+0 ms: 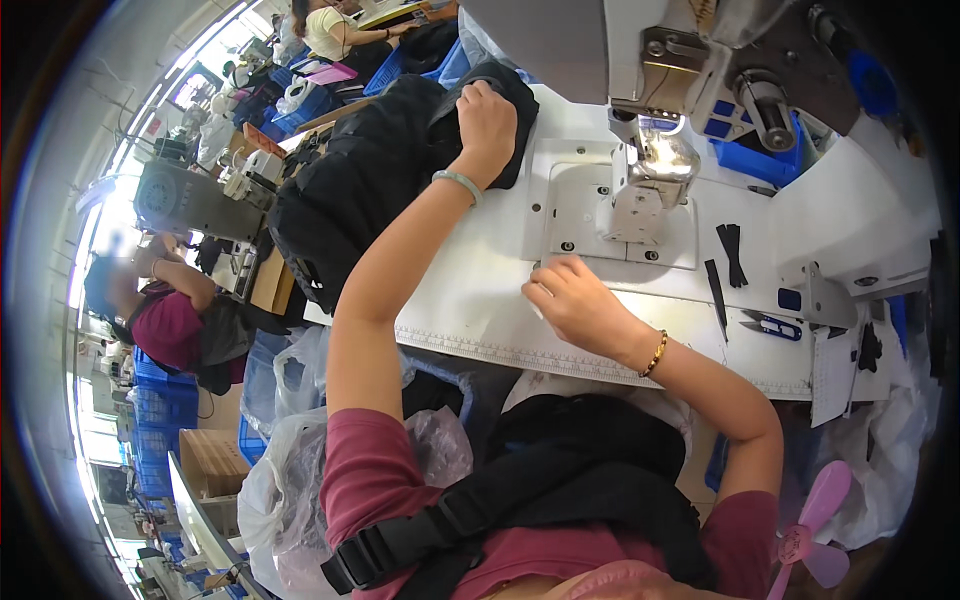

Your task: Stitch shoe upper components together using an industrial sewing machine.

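My left hand (487,125) is closed on the far end of a black fabric bag (370,180), whose padded bulk lies along the left side of the white table (470,270). A pale bangle circles that wrist. Close to the table's front edge, my right hand (577,303) has its fingers curled together; whatever they may hold is hidden. Just beyond it stands the sewing machine (650,185), its presser area over a pale metal plate (570,225). No fabric lies under the needle area.
Black strips (717,295) and blue-handled thread snips (772,325) lie right of the machine. A blue tray (765,155) sits behind it. Clear plastic bags (285,490) hang at lower left, a pink fan (815,530) at lower right. Another person (180,310) works at left.
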Action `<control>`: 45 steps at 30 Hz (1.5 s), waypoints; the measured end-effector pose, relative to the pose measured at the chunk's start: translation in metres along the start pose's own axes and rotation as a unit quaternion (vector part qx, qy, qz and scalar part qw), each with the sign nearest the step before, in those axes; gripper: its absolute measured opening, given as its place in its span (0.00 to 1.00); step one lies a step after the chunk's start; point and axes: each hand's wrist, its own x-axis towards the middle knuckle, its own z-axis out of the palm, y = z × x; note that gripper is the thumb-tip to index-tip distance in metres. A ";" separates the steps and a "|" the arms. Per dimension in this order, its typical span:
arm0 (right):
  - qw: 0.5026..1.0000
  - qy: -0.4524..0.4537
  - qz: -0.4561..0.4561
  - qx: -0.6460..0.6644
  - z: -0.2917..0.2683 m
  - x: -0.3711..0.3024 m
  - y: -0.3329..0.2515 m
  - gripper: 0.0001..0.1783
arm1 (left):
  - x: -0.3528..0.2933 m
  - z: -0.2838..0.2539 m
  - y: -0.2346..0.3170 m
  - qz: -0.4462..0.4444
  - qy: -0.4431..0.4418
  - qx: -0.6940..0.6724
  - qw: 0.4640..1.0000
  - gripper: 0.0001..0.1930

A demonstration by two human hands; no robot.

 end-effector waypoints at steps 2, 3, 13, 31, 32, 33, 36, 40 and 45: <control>1.000 -0.004 0.010 -0.002 -0.003 -0.003 0.006 0.10 | 0.012 -0.005 -0.002 0.001 -0.053 -0.047 0.997 0.19; 1.000 0.005 0.015 0.013 -0.002 -0.002 0.006 0.10 | 0.016 -0.005 -0.010 -0.004 -0.107 -0.090 0.990 0.14; 0.844 0.130 0.287 0.434 -0.007 0.003 0.014 0.23 | -0.021 -0.090 -0.080 -0.288 -0.059 -0.752 0.590 0.09; 0.693 0.199 0.378 0.581 -0.086 -0.002 0.005 0.14 | -0.070 -0.152 0.000 -0.055 -0.226 -0.852 0.469 0.14; 0.705 0.200 0.382 0.563 -0.086 -0.002 0.011 0.15 | -0.066 -0.150 0.004 -0.069 -0.208 -0.854 0.471 0.14; 0.709 0.215 0.388 0.548 -0.087 0.001 0.014 0.15 | -0.062 -0.148 0.010 -0.080 -0.195 -0.863 0.459 0.13; 0.693 0.240 0.409 0.543 -0.090 0.004 0.024 0.14 | -0.048 -0.150 0.021 -0.090 -0.162 -0.837 0.515 0.11; 0.708 0.258 0.390 0.530 -0.087 0.008 0.023 0.14 | -0.039 -0.134 0.032 -0.077 -0.153 -0.820 0.546 0.10; 0.710 0.244 0.405 0.521 -0.087 0.005 0.031 0.14 | -0.035 -0.142 0.030 -0.063 -0.156 -0.807 0.566 0.10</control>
